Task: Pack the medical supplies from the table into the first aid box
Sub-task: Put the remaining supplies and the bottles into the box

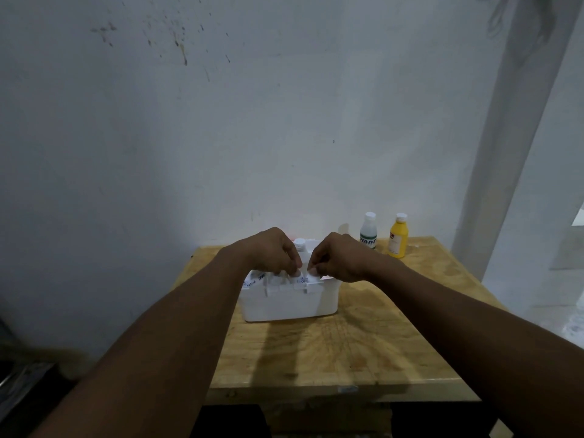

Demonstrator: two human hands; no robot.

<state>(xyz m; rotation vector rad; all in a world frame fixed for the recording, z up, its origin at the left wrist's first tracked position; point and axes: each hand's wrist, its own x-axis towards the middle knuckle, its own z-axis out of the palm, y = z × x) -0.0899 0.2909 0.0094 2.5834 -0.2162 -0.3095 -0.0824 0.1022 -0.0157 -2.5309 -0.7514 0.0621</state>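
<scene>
**A:** Where's the first aid box (284,303)?

**B:** On the wooden counter (363,343), towards its far left part, near the wall (221,121). It's white and open at the top, with white packets showing above the rim, some with blue print.

**A:** And the hands?

**B:** Both are over the box, close together. The right hand (338,259) has its fingers curled, and its thumb and forefinger pinch the edge of a white packet (304,279) at the top of the box. The left hand (271,251) is curled too, with its fingertips down among the packets. I cannot tell whether it grips one or only touches them.

**A:** Anything outside the box?

**B:** Two bottles stand upright at the far right of the counter, just beside each other. One is a clear bottle with a green label (368,230) and the other is a yellow bottle (398,237). Both have white caps. Another white cap (299,242) shows behind the hands, between them; whether that bottle stands in the box or behind it is unclear.
</scene>
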